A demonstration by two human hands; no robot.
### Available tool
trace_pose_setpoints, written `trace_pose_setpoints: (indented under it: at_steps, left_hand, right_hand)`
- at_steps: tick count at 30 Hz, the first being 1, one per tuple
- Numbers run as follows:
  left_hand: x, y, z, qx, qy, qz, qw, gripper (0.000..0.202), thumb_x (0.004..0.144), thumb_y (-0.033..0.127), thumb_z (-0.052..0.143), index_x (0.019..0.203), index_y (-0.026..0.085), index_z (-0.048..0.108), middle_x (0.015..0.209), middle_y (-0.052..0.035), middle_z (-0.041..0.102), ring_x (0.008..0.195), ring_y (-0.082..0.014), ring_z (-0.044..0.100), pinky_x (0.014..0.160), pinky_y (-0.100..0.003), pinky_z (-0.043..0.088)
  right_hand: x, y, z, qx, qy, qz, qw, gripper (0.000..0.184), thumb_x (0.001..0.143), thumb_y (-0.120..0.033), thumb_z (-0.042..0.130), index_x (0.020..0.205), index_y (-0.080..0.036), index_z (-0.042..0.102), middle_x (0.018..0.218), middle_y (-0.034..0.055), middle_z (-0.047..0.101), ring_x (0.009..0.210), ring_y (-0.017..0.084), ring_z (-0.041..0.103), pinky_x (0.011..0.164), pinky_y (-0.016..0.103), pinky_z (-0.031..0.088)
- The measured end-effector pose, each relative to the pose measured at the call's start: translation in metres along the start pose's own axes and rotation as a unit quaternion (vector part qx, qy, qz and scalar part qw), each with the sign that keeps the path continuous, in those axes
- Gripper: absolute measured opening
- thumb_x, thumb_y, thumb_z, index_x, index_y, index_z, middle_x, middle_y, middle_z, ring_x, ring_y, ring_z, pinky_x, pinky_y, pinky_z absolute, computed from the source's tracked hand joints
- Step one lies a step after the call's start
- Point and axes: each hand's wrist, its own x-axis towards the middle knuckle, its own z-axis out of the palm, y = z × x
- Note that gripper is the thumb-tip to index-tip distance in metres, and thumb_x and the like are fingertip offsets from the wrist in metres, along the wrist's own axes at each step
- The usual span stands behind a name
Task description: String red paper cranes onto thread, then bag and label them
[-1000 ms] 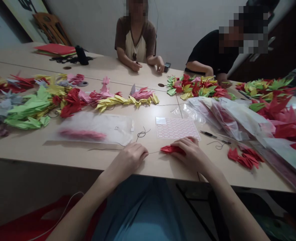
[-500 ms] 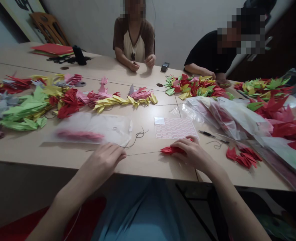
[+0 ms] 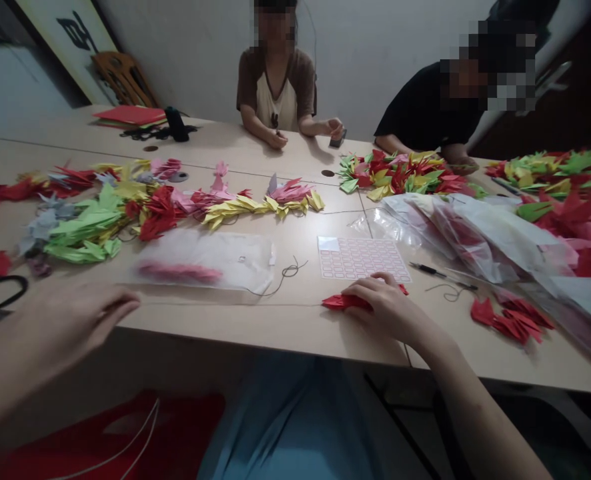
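Left hand [image 3: 68, 323] swung far out left, blurred, grip unclear, thin dark thread [image 3: 230, 305] running taut toward it along counter [image 3: 285, 333]; right hand [image 3: 388, 310] clasps red origami crane [image 3: 345, 302] down, sticker sheet [image 3: 363, 259] just beyond.

Light is modest overall, pooling brightest on the middle of the counter [image 3: 275, 230] and falling off toward its left and right ends, with the room's right corner sinking into near-black. It seems to come from above, since shadows lie short and soft (barely edged, really) under things. The plastic bags [image 3: 480, 240] throw pale glare. The left hand [image 3: 70, 327] is smeared by motion blur, while the right hand [image 3: 383, 308] and the red paper crane [image 3: 345, 302] are fairly sharp. The wide lens bows the counter's near edge and stretches everything toward the frame's sides.
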Motion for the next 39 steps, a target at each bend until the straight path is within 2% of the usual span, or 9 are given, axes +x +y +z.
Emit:
trace_pose_setpoints:
  at_steps: [2,4,8,13,17,22,26,33,39]
  left_hand:
    - [0.009,0.026,-0.002,0.050,-0.001,0.039,0.998,0.040,0.089,0.050,0.036,0.080,0.022,0.063,0.079,-0.0005,0.066,0.076,-0.0208,0.057,0.075,-0.039,0.043]
    - [0.023,0.063,0.002,0.055,-0.018,0.076,0.995,0.033,0.091,0.038,0.036,0.103,0.022,0.063,0.103,-0.0047,0.066,0.096,-0.0249,0.059,0.086,-0.042,0.043]
    - [0.057,0.122,0.035,0.024,-0.032,0.146,0.989,0.037,0.092,0.029,0.038,0.125,0.022,0.053,0.137,-0.0100,0.051,0.126,-0.0277,0.046,0.104,-0.051,0.031]
    - [0.077,0.121,0.072,0.009,-0.098,0.105,0.990,0.037,0.094,0.030,0.035,0.127,0.026,0.053,0.141,-0.0084,0.047,0.132,-0.0284,0.040,0.105,-0.060,0.025]
    - [0.073,0.117,0.065,0.022,-0.038,0.069,0.997,0.039,0.090,0.026,0.039,0.126,0.022,0.053,0.140,-0.0134,0.047,0.131,-0.0323,0.041,0.104,-0.064,0.017]
    - [0.060,0.173,0.050,-0.049,0.001,0.181,0.982,0.035,0.090,0.029,0.047,0.121,0.017,0.054,0.131,-0.0120,0.056,0.124,-0.0256,0.049,0.102,-0.044,0.028]
    - [0.056,0.218,0.065,-0.103,-0.019,0.168,0.980,0.037,0.089,0.035,0.054,0.121,0.015,0.053,0.125,-0.0112,0.060,0.115,-0.0235,0.055,0.092,-0.037,0.034]
    - [0.076,0.242,0.085,-0.161,-0.006,0.120,0.980,0.034,0.088,0.036,0.057,0.115,0.015,0.055,0.112,-0.0088,0.065,0.103,-0.0231,0.058,0.084,-0.036,0.035]
    - [0.093,0.254,0.086,-0.199,-0.046,0.138,0.969,0.013,0.091,0.027,0.052,0.098,0.019,0.060,0.096,-0.0026,0.069,0.092,-0.0204,0.060,0.084,-0.037,0.034]
  right_hand:
    - [0.001,-0.003,0.000,0.009,-0.003,-0.007,1.000,0.012,0.091,-0.027,0.052,0.093,-0.023,0.063,0.090,0.0027,0.069,0.085,0.018,0.062,0.087,0.040,0.035]
    - [0.001,-0.004,0.000,0.015,-0.006,-0.008,1.000,0.012,0.092,-0.027,0.051,0.093,-0.024,0.063,0.091,0.0027,0.069,0.086,0.019,0.062,0.088,0.040,0.035]
    - [-0.001,-0.005,-0.001,0.016,-0.015,-0.005,1.000,0.011,0.091,-0.026,0.052,0.092,-0.023,0.062,0.090,0.0025,0.069,0.084,0.019,0.061,0.086,0.039,0.036]
    - [-0.006,-0.012,0.000,0.003,0.008,-0.003,1.000,0.012,0.091,-0.025,0.051,0.095,-0.023,0.062,0.091,0.0034,0.069,0.085,0.019,0.062,0.085,0.040,0.036]
    - [-0.002,-0.025,0.004,0.011,0.005,0.010,1.000,0.012,0.091,-0.026,0.052,0.094,-0.022,0.062,0.089,0.0034,0.069,0.088,0.020,0.062,0.087,0.040,0.035]
    - [0.006,-0.038,0.004,-0.022,0.035,-0.003,0.999,0.026,0.089,-0.034,0.057,0.111,-0.021,0.060,0.105,0.0077,0.069,0.099,0.024,0.060,0.094,0.046,0.031]
    - [-0.010,-0.029,-0.010,-0.035,0.113,0.005,0.993,0.052,0.081,-0.044,0.065,0.125,-0.020,0.051,0.121,0.0119,0.063,0.108,0.026,0.057,0.098,0.048,0.031]
    - [-0.043,0.012,-0.011,-0.002,0.097,0.053,0.994,0.044,0.085,-0.033,0.062,0.125,-0.022,0.050,0.123,0.0114,0.059,0.111,0.025,0.056,0.095,0.046,0.038]
    - [-0.036,0.011,0.010,0.038,0.138,0.042,0.989,0.019,0.089,-0.030,0.056,0.107,-0.022,0.059,0.104,0.0069,0.067,0.096,0.021,0.060,0.089,0.041,0.041]
